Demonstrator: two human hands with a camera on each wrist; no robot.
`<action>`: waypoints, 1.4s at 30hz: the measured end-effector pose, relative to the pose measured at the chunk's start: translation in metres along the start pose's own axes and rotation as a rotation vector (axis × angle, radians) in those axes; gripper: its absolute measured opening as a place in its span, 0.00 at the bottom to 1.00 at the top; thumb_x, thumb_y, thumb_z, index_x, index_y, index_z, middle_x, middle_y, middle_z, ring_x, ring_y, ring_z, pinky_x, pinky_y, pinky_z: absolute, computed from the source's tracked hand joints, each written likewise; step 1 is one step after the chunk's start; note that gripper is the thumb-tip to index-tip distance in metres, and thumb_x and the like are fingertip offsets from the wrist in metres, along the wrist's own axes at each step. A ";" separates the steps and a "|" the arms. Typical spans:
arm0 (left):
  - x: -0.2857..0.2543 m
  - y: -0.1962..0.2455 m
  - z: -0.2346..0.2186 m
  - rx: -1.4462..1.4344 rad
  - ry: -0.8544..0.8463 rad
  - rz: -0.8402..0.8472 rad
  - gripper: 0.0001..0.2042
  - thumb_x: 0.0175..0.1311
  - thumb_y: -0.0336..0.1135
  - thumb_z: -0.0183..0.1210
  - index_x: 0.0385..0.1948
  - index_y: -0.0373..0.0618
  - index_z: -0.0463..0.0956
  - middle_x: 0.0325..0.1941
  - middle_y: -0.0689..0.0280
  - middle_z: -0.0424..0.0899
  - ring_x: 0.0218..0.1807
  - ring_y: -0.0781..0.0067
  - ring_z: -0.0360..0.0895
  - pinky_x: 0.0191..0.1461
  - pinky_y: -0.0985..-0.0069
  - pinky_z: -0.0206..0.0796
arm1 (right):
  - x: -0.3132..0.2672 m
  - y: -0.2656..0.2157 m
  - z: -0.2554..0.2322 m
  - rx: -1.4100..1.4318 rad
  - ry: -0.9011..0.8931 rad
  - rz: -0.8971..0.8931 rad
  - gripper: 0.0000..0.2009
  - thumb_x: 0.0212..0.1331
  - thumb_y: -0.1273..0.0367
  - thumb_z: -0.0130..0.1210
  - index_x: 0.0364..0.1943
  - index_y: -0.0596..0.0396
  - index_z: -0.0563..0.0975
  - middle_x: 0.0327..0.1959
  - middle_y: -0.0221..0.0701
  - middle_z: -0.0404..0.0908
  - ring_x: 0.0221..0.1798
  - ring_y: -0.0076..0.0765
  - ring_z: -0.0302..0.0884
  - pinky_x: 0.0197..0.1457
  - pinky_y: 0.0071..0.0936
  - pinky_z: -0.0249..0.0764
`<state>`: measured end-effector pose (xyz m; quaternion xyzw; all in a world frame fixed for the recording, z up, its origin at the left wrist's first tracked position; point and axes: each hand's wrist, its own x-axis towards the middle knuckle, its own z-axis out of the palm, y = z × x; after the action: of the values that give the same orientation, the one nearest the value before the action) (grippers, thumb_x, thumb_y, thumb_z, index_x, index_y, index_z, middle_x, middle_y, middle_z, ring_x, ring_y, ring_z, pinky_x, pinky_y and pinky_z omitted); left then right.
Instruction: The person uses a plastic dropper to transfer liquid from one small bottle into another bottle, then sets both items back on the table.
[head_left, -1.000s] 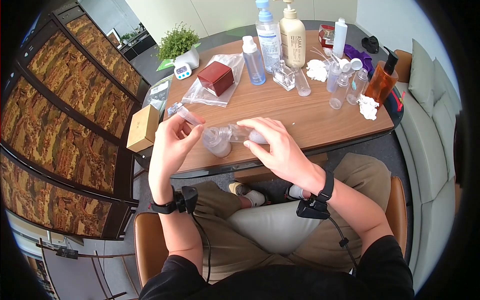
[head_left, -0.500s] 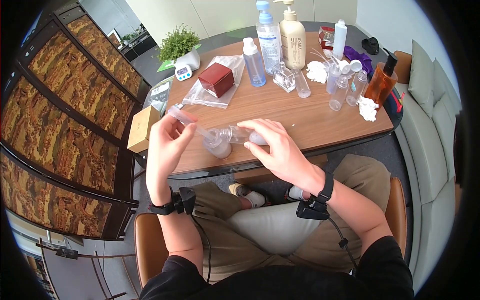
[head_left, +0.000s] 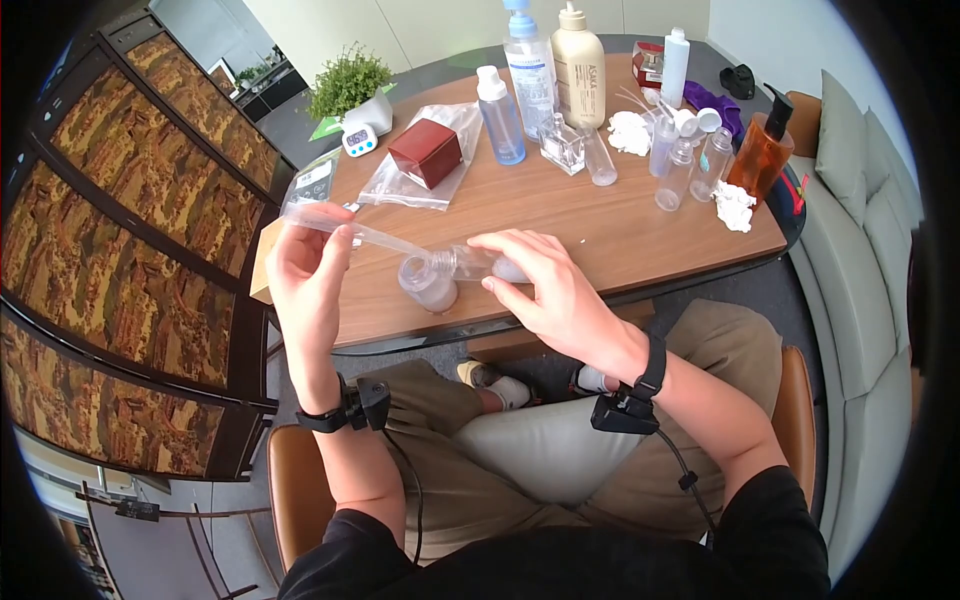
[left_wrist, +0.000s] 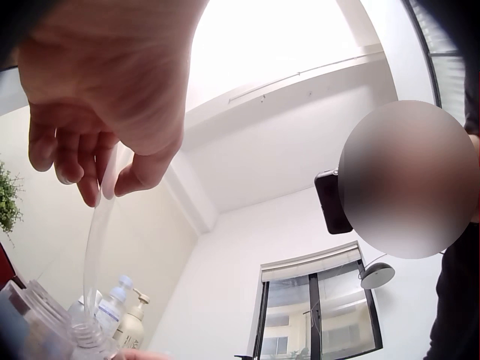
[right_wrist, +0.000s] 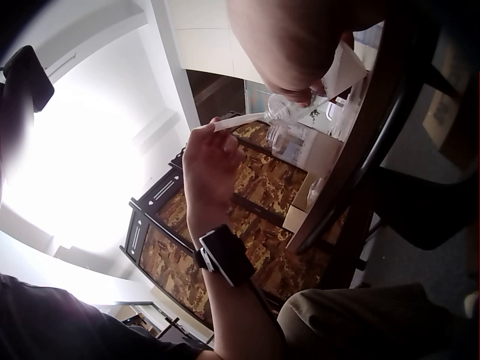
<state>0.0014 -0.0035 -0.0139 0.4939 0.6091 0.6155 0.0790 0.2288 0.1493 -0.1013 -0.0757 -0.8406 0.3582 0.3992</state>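
My left hand (head_left: 308, 285) pinches a clear plastic dropper (head_left: 375, 234) between thumb and fingers. Its thin end slopes down to the threaded mouth of a small clear bottle (head_left: 470, 263), which my right hand (head_left: 545, 285) holds on its side just above the table. Directly below that mouth stands an open wide-necked clear jar (head_left: 430, 290) with a cloudy lower part. The left wrist view shows the dropper (left_wrist: 94, 247) reaching down to the bottle neck, beside the jar (left_wrist: 34, 322). In the right wrist view my right hand partly covers the bottle (right_wrist: 279, 109).
Across the back stand a blue spray bottle (head_left: 500, 118), a cream pump bottle (head_left: 578, 75) and a glass perfume bottle (head_left: 563, 148). A red box (head_left: 426, 153) rests on a plastic bag. Several small bottles, crumpled tissue (head_left: 734, 208) and an amber pump bottle (head_left: 762, 150) are to the right.
My left hand has moved left and slightly down, and the dropper's thin end has shifted from over the jar to the bottle mouth. My right hand and the bottle have hardly moved.
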 end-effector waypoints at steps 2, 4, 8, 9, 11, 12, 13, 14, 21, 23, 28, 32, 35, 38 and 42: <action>0.001 -0.003 0.003 0.004 -0.013 -0.009 0.06 0.78 0.24 0.64 0.50 0.38 0.84 0.41 0.76 0.82 0.39 0.89 0.71 0.43 0.85 0.61 | 0.000 0.001 0.001 -0.006 0.019 -0.020 0.18 0.72 0.73 0.62 0.64 0.58 0.79 0.54 0.41 0.86 0.58 0.51 0.84 0.72 0.47 0.71; 0.001 -0.004 0.004 0.009 -0.031 -0.017 0.06 0.78 0.25 0.64 0.50 0.38 0.84 0.41 0.76 0.82 0.39 0.89 0.71 0.43 0.85 0.61 | 0.000 0.001 0.000 -0.012 0.018 -0.025 0.18 0.72 0.73 0.62 0.64 0.58 0.79 0.54 0.41 0.86 0.58 0.51 0.84 0.72 0.48 0.71; 0.001 -0.004 0.005 0.014 -0.034 -0.019 0.06 0.78 0.25 0.64 0.51 0.38 0.84 0.41 0.76 0.82 0.39 0.89 0.71 0.43 0.84 0.61 | 0.000 0.001 -0.001 -0.005 0.019 -0.017 0.18 0.72 0.73 0.62 0.64 0.58 0.79 0.53 0.40 0.86 0.58 0.51 0.84 0.72 0.48 0.70; 0.001 -0.005 0.005 0.012 -0.037 -0.023 0.06 0.78 0.25 0.64 0.50 0.38 0.84 0.41 0.76 0.82 0.39 0.89 0.71 0.43 0.84 0.61 | 0.000 0.000 -0.002 0.002 -0.003 0.004 0.18 0.72 0.72 0.62 0.64 0.58 0.80 0.56 0.42 0.86 0.61 0.53 0.83 0.73 0.47 0.70; 0.002 -0.005 0.004 0.011 -0.039 -0.026 0.06 0.78 0.25 0.65 0.50 0.38 0.84 0.41 0.76 0.81 0.39 0.89 0.71 0.43 0.84 0.61 | 0.000 0.000 -0.003 0.009 -0.026 0.025 0.19 0.73 0.72 0.63 0.65 0.58 0.80 0.59 0.43 0.87 0.65 0.54 0.82 0.74 0.47 0.70; 0.002 -0.005 0.004 0.022 -0.039 -0.024 0.06 0.77 0.25 0.64 0.50 0.38 0.84 0.41 0.76 0.81 0.39 0.89 0.71 0.43 0.84 0.61 | 0.000 0.000 -0.003 0.006 -0.027 0.024 0.19 0.73 0.72 0.63 0.65 0.58 0.80 0.59 0.43 0.87 0.65 0.54 0.82 0.74 0.47 0.70; 0.002 -0.004 0.004 0.034 -0.039 -0.022 0.06 0.77 0.25 0.64 0.50 0.38 0.84 0.41 0.76 0.81 0.39 0.89 0.71 0.43 0.84 0.61 | 0.000 -0.001 -0.003 0.002 -0.028 0.023 0.19 0.73 0.72 0.63 0.65 0.58 0.80 0.59 0.43 0.87 0.65 0.54 0.82 0.74 0.47 0.70; 0.002 -0.004 0.004 0.034 -0.038 -0.022 0.06 0.77 0.25 0.64 0.50 0.38 0.84 0.41 0.76 0.81 0.39 0.89 0.71 0.43 0.84 0.61 | 0.001 -0.001 -0.003 0.002 -0.029 0.023 0.19 0.73 0.72 0.63 0.65 0.58 0.80 0.59 0.43 0.87 0.65 0.54 0.82 0.74 0.47 0.70; 0.003 -0.004 -0.009 0.020 0.039 -0.016 0.06 0.77 0.24 0.63 0.51 0.37 0.85 0.40 0.74 0.84 0.36 0.88 0.71 0.40 0.84 0.61 | 0.000 0.000 -0.003 0.001 -0.024 0.020 0.19 0.73 0.72 0.63 0.65 0.58 0.80 0.59 0.43 0.87 0.65 0.54 0.82 0.74 0.47 0.70; 0.004 -0.006 -0.017 0.022 0.073 0.001 0.06 0.77 0.24 0.63 0.50 0.37 0.85 0.40 0.73 0.84 0.36 0.88 0.71 0.39 0.84 0.61 | 0.000 0.000 -0.003 0.001 -0.026 0.023 0.19 0.73 0.72 0.63 0.65 0.58 0.80 0.59 0.43 0.87 0.64 0.54 0.82 0.74 0.47 0.70; 0.004 -0.004 -0.027 0.023 0.068 -0.003 0.06 0.77 0.26 0.63 0.50 0.37 0.85 0.40 0.72 0.86 0.35 0.89 0.72 0.39 0.85 0.62 | 0.000 0.001 -0.002 0.003 -0.025 0.022 0.19 0.73 0.72 0.63 0.65 0.58 0.80 0.59 0.43 0.87 0.64 0.54 0.83 0.73 0.47 0.71; 0.003 -0.011 -0.019 0.130 -0.084 -0.111 0.07 0.77 0.28 0.65 0.51 0.40 0.86 0.39 0.75 0.84 0.36 0.90 0.71 0.39 0.86 0.60 | 0.000 0.001 -0.002 0.004 -0.027 0.023 0.18 0.73 0.72 0.63 0.65 0.58 0.80 0.58 0.42 0.87 0.64 0.54 0.83 0.73 0.47 0.71; 0.003 -0.015 -0.006 0.246 -0.202 -0.124 0.07 0.74 0.31 0.68 0.47 0.38 0.87 0.30 0.79 0.80 0.31 0.91 0.67 0.34 0.84 0.56 | 0.000 0.001 0.000 0.000 0.001 -0.007 0.18 0.72 0.73 0.61 0.65 0.57 0.79 0.54 0.39 0.86 0.57 0.49 0.84 0.71 0.48 0.70; 0.002 -0.013 0.004 0.277 -0.285 -0.141 0.08 0.73 0.32 0.69 0.46 0.38 0.88 0.25 0.79 0.77 0.28 0.91 0.65 0.31 0.82 0.55 | 0.000 0.001 0.000 -0.006 -0.003 -0.001 0.19 0.72 0.72 0.61 0.65 0.57 0.79 0.54 0.39 0.86 0.58 0.49 0.84 0.71 0.48 0.70; 0.001 -0.012 0.005 0.309 -0.272 -0.116 0.09 0.72 0.32 0.70 0.46 0.39 0.88 0.24 0.77 0.76 0.27 0.91 0.65 0.30 0.82 0.55 | -0.001 0.001 0.000 -0.014 0.009 -0.013 0.19 0.72 0.73 0.61 0.65 0.57 0.79 0.56 0.40 0.87 0.60 0.51 0.84 0.72 0.49 0.70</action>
<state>-0.0021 0.0035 -0.0245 0.5427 0.7074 0.4368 0.1190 0.2295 0.1500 -0.1030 -0.0744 -0.8418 0.3493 0.4047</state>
